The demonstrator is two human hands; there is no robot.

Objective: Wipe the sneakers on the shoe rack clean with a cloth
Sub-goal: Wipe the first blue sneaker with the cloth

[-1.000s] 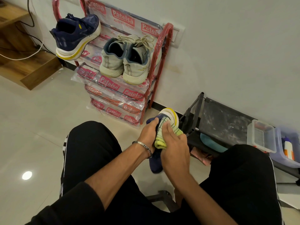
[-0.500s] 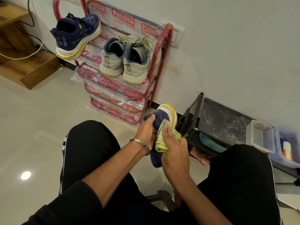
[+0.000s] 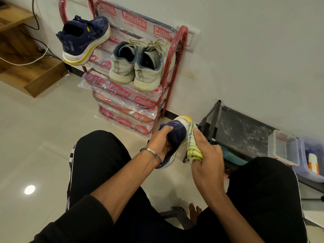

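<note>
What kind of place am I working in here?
Probably a home entryway or room corner: a red shoe rack holding sneakers stands against a plain wall, with a tiled floor and a wall switch plate.

We're in a home, by the look of it: a red shoe rack [image 3: 168,71] against a plain wall, sneakers [image 3: 136,67] shelved, glossy tiled floor [image 3: 35,137], wooden steps [image 3: 26,67] alongside.

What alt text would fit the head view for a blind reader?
Seen from above, a seated person's left hand grips a navy sneaker while the right hand presses a yellow cloth against its sole edge. Behind, a red shoe rack holds another navy sneaker and a grey pair.
</note>
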